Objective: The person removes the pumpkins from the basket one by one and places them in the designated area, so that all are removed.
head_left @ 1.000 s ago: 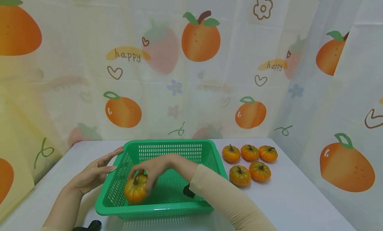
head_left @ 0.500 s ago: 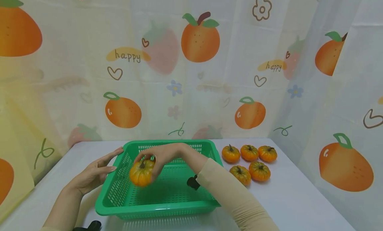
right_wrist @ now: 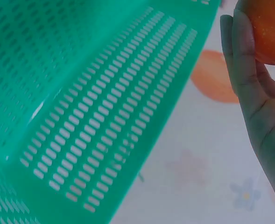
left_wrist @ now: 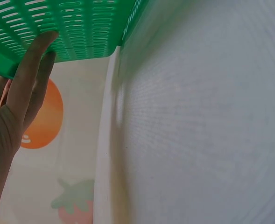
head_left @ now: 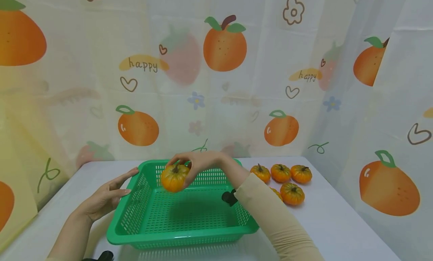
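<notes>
In the head view a small orange-yellow pumpkin (head_left: 174,177) with a dark stem hangs over the floor of a green perforated plastic basket (head_left: 182,231). My right hand (head_left: 199,164) grips it from above and the side, thumb and fingers around its body. The right wrist view shows the pumpkin (right_wrist: 270,30) held beyond the basket's wall (right_wrist: 100,116). At the basket's left side my left hand (head_left: 103,197) rests with fairly straight fingers, thumb and index tips right at the rim. The left wrist view has its fingers (left_wrist: 27,79) against the basket's outer wall.
To the right of the basket several more small pumpkins (head_left: 292,194) sit on the white table (head_left: 324,223), one partly hidden by the right sleeve (head_left: 270,212). A curtain (head_left: 209,88) printed with fruit stands behind and around the table. Black wrist mounts (head_left: 230,197) are on both wrists.
My right hand has lifted the pumpkin from the basket's left front floor and carried it up, back and rightward. The left hand stays at the rim.
</notes>
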Tool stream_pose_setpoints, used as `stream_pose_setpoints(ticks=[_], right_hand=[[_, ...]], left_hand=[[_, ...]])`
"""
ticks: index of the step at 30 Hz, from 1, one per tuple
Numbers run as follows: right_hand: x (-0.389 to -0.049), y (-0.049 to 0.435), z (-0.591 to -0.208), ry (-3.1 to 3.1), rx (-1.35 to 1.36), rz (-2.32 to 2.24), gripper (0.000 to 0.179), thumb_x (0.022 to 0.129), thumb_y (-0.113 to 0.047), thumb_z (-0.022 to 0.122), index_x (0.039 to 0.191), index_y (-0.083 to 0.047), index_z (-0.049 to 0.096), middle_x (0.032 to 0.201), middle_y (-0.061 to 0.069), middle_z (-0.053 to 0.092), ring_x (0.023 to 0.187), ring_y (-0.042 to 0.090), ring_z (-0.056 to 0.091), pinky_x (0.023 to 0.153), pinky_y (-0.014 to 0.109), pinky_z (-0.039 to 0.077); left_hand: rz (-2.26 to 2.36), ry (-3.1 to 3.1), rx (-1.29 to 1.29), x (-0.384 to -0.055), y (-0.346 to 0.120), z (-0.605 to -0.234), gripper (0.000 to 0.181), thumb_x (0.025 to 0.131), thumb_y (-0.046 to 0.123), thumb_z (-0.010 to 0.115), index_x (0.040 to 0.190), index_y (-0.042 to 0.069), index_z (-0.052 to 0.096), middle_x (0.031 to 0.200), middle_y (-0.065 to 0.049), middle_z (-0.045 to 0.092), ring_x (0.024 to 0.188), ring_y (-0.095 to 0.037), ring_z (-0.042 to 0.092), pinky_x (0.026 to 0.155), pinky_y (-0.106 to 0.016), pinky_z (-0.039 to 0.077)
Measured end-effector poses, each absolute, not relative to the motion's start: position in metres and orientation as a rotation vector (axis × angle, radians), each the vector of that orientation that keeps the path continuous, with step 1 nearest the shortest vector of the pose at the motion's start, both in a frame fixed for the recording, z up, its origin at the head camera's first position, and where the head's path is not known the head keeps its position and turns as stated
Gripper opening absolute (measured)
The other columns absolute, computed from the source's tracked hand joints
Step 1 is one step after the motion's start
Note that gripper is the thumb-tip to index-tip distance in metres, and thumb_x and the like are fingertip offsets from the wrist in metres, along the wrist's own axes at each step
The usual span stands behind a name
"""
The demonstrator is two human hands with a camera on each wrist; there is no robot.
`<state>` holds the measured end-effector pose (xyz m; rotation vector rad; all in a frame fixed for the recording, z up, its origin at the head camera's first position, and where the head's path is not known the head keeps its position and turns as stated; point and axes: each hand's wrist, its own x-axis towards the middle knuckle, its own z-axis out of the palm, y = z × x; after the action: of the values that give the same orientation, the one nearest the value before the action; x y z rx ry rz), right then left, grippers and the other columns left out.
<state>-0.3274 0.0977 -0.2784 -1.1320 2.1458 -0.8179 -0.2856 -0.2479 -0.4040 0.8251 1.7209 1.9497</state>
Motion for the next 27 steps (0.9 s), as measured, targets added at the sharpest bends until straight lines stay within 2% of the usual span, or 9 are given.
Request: stream_pose_setpoints(ticks=[5,12,15,19,27], right_hand=[[-0.331,0.115,-0.274,2.145,-1.093,-0.859,0.07,0.078,-0.017,0.077,0.141,-0.027,0.048,0.137,0.0,0.051,0.114,0.02,0.056,0.088,0.03,0.055],[-0.335,0.14,-0.273,2.173,-1.051,-0.915,0.07,0.078,-0.014,0.076,0.141,-0.024,0.049,0.135,0.004,0.052,0.11,0.023,0.057,0.088,0.031,0.054],[-0.337,0.151,-0.275,2.209,-1.029,-0.931,0.071,0.078,-0.015,0.076,0.142,-0.026,0.049,0.136,0.002,0.052,0.113,0.023,0.056,0.091,0.032,0.053],[-0.34,0.166,-0.278,2.252,-1.005,-0.94,0.075,0.078,-0.017,0.076,0.145,-0.025,0.046,0.139,0.002,0.051,0.119,0.022,0.053,0.095,0.033,0.051],[-0.341,0.191,-0.276,2.259,-0.969,-1.007,0.071,0.078,-0.015,0.076,0.142,-0.026,0.048,0.137,0.005,0.053,0.116,0.027,0.055,0.095,0.035,0.051]], left_hand=[[1.953,1.72,0.835,-0.286,-0.249,-0.405,0.064,0.102,-0.002,0.035,0.16,0.016,0.014,0.147,0.04,0.032,0.119,-0.005,0.064,0.093,-0.027,0.057],[1.945,1.732,0.837,-0.286,-0.249,-0.405,0.064,0.103,-0.002,0.035,0.16,0.017,0.015,0.147,0.04,0.032,0.123,-0.003,0.06,0.095,-0.026,0.056],[1.945,1.726,0.84,-0.287,-0.249,-0.405,0.064,0.103,-0.001,0.035,0.16,0.017,0.014,0.147,0.04,0.033,0.121,-0.006,0.063,0.094,-0.027,0.056],[1.944,1.723,0.846,-0.287,-0.249,-0.405,0.064,0.103,-0.001,0.034,0.16,0.017,0.014,0.148,0.04,0.033,0.124,-0.004,0.06,0.096,-0.028,0.055],[1.943,1.716,0.859,-0.287,-0.249,-0.406,0.064,0.103,-0.002,0.033,0.16,0.016,0.013,0.15,0.039,0.032,0.126,-0.004,0.059,0.097,-0.028,0.054]])
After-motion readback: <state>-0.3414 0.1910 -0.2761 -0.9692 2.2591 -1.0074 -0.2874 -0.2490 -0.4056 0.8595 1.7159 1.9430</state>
